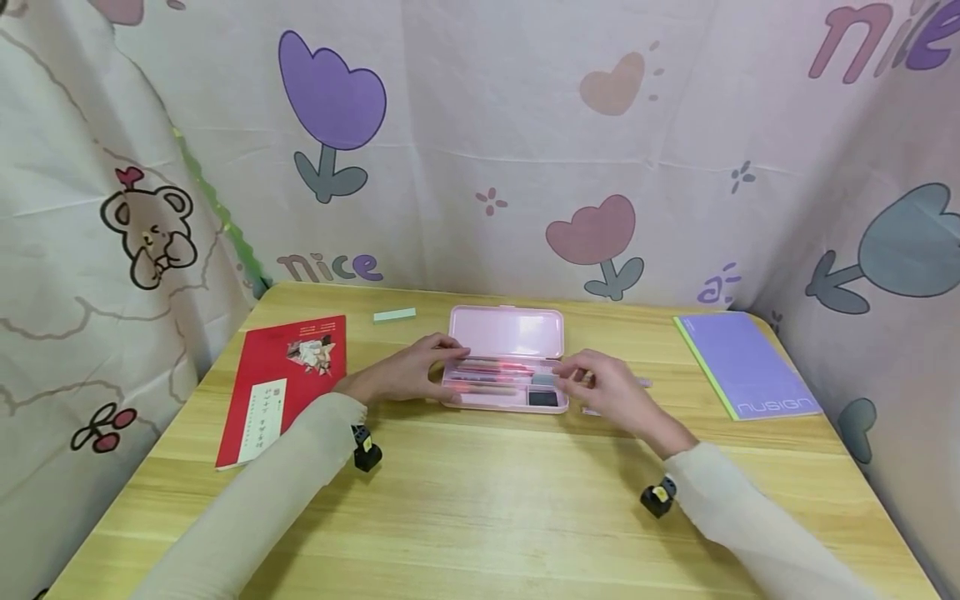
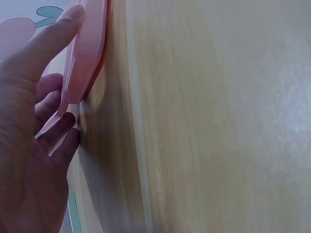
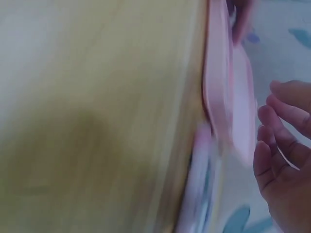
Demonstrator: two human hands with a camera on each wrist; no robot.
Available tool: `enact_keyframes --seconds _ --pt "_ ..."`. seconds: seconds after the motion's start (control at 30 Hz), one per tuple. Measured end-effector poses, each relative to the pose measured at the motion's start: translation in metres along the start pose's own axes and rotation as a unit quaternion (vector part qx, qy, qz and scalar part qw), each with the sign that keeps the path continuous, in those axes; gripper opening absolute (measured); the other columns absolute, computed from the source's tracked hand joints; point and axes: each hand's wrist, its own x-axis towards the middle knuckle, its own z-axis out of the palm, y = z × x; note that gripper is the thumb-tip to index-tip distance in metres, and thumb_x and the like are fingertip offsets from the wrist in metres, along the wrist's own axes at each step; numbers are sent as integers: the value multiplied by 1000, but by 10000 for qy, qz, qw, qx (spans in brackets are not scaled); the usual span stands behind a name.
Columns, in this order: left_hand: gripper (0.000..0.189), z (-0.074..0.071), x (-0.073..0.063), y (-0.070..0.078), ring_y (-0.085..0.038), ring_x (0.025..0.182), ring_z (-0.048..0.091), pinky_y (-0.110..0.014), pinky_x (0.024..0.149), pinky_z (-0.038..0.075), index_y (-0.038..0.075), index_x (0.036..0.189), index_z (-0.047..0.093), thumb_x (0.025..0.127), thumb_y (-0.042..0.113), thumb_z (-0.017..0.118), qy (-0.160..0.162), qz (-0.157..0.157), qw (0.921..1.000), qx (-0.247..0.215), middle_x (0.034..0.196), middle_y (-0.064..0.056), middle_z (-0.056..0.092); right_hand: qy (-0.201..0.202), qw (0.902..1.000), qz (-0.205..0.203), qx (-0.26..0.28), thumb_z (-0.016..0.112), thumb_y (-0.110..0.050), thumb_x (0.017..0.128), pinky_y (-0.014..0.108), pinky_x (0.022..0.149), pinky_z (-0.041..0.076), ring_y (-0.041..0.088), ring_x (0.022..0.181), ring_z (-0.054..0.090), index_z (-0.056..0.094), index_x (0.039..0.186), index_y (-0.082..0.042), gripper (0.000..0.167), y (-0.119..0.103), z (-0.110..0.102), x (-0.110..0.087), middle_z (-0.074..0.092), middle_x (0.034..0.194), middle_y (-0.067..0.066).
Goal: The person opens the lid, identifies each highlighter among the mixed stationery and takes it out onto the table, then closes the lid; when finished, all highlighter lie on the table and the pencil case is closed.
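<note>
A pink pencil case (image 1: 506, 332) lies on the table with its lid folded back. Several pens (image 1: 487, 377) fill its long part, and a dark block (image 1: 542, 399) and a pale grey-blue piece (image 1: 543, 380) sit at its right end. My left hand (image 1: 408, 368) holds the case's left end, the thumb (image 2: 73, 17) against the near wall and the fingers round the far side. Over the right end hovers my right hand (image 1: 611, 390), fingers loosely bent with nothing between them. Pens (image 3: 197, 179), blurred in the right wrist view, lie just right of the case, partly hidden under this hand.
At the left lies a red booklet (image 1: 292, 383). A purple notebook (image 1: 742, 362) is on the right side of the table. Behind the left hand rests a small pale green strip (image 1: 394, 315). Printed curtains (image 1: 465, 150) stand along the table's back and sides.
</note>
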Motion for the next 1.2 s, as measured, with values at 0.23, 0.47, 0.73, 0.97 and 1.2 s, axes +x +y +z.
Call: enact_keyframes --seconds 0.23,0.47,0.73,0.97,1.2 --pt "96 3 3 -1 -31 154 41 -62 129 38 20 167 47 88 59 86 -6 -6 10000 24 168 -8 40 -353 9986 -382 20 78 -14 102 25 76 56 11 88 62 82 115 -9 15 -19 34 16 76 104 0" --pt "95 3 4 1 -31 153 42 -62 128 38 21 167 47 88 59 85 5 -8 10000 66 168 -8 41 -395 9948 -788 -519 79 -11 101 29 81 56 12 91 64 84 115 -11 16 -23 49 23 80 108 0" --pt "96 1 4 -1 -31 155 40 -60 130 37 20 167 47 89 60 85 37 30 9999 159 168 -8 41 -162 9835 -1436 -1088 82 -5 97 41 92 61 20 99 74 85 111 -9 15 -24 56 26 83 106 3" --pt "97 1 3 -2 -31 154 40 -61 129 37 19 167 48 88 60 86 45 55 9999 109 167 -9 41 -133 9764 -1557 -1492 85 -5 93 43 94 62 21 96 76 86 107 -9 14 -30 60 29 83 102 4" --pt "96 4 2 -3 -31 154 41 -61 129 38 19 167 47 89 59 86 56 38 10000 57 167 -9 41 -367 9729 -1657 -1571 86 -2 91 34 87 67 19 93 79 87 101 -9 12 -36 58 33 84 100 4"
